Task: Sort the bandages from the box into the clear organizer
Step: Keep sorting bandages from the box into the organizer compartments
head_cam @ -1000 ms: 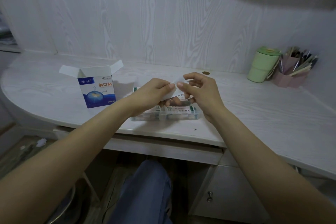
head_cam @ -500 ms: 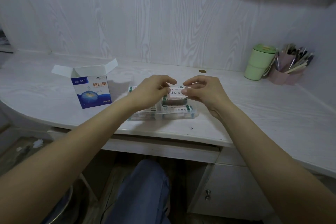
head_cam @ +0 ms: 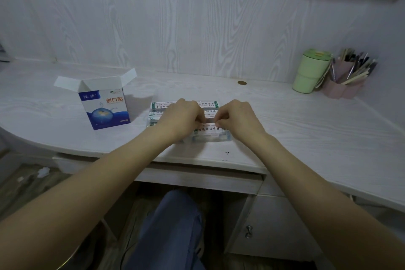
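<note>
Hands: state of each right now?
Left hand: fingers curled, pinching the bandage strip over the clear organizer.
Right hand: pinching the same strip.

I see a green cup [head_cam: 311, 71] beside a pink pen holder [head_cam: 343, 85] far right on the tabletop [head_cam: 306, 120]; small brown disc [head_cam: 242, 82] near the wall.

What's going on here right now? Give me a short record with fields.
Left hand: pinching a bandage strip over the clear organizer
Right hand: pinching the same strip
Organizer: already holds bandage rows
Box: open, upright, left of organizer
Desk: green cup, pen holder at back right
</note>
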{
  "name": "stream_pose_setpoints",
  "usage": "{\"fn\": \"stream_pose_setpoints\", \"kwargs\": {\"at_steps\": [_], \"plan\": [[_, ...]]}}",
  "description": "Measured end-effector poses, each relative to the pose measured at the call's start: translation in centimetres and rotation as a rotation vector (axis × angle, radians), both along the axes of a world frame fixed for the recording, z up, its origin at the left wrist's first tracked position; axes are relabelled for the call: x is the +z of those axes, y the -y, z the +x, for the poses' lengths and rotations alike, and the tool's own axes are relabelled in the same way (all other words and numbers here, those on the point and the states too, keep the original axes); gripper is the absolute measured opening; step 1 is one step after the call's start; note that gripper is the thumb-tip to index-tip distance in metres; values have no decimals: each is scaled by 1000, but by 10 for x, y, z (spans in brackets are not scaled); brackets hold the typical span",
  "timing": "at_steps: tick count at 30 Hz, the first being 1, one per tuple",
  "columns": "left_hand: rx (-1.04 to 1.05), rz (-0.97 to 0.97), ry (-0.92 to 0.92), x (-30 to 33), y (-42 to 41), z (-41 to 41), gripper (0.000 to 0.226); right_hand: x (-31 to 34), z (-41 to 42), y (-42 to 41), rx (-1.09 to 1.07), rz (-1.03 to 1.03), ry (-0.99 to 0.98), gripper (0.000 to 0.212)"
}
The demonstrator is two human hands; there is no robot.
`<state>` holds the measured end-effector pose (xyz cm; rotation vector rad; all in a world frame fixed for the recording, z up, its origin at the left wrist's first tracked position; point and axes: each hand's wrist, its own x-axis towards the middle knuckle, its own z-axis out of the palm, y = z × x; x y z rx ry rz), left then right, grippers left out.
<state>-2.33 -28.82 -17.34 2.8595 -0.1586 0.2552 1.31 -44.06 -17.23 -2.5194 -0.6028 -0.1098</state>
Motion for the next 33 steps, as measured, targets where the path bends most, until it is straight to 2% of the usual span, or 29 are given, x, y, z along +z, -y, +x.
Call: {"fn": "stream_pose_setpoints", "kwargs": {"at_steps": [3, 10, 17, 22, 27, 33], "plan": [[21, 160, 17, 2, 1, 0, 19, -1, 0, -1, -22, -118, 13, 15], [48, 284, -56, 6, 4, 2, 23, -2, 2, -1, 5, -193, 7, 9], [37, 226, -117, 5, 1, 4, 26, -2, 1, 0, 14, -185, -5, 9], [15, 148, -115, 0, -3, 11, 19, -1, -1, 0, 6, -176, -19, 9], [24, 44, -5, 7, -8, 6, 19, 4, -7, 1, 1, -158, -12, 8], [76, -36, 193, 32, -31, -19, 22, 29, -15, -22, 9, -59, 118, 15]]}}
